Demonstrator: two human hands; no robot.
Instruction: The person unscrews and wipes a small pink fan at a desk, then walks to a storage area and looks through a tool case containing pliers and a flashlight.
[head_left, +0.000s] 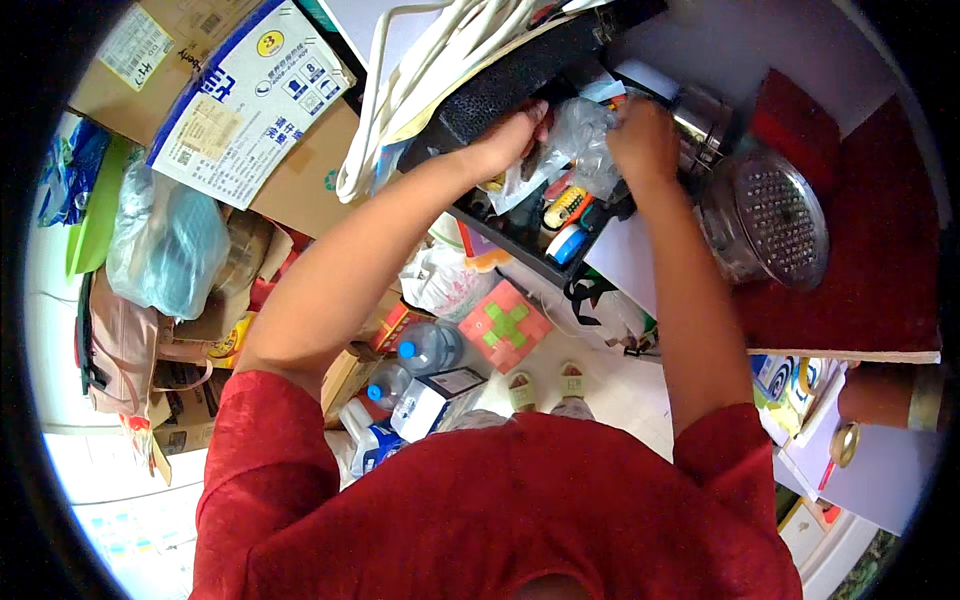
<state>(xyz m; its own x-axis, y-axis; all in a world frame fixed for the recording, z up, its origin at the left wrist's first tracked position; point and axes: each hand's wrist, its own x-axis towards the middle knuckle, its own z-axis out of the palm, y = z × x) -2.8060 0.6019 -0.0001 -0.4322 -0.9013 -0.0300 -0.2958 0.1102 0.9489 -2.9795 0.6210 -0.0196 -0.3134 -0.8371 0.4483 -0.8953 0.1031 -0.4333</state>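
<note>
Hands bent over a black container (513,249) filled with small objects

The left hand (508,142) has its fingers curled inward, with the thumb toward the far side of the container. Its grip is narrow, but I cannot tell whether the fingers close on something, because the back of the hand covers most of them. The right hand (645,142) is also bent, with its fingertips turned down and hidden; it meets the edge of a clear plastic bag (585,135), and whether it pinches this bag I cannot say.

The bag is crumpled and shiny, and it lies between the two hands, over the contents of the container. What is inside the bag is difficult to make out. Nearer to the body, a yellow and orange object (567,207) and a blue and white round piece (567,243) lie in the container; its far part is hidden by the hands and the bag.

Beyond the left hand, a white cable (366,110) hangs in loops, cut off by the upper edge. On the right, a metal pot (722,235) stands with a perforated metal insert (778,215) leaning near it. Below, on the floor, a pink and green square object (505,326) is visible near plastic bottles (428,350).
</note>
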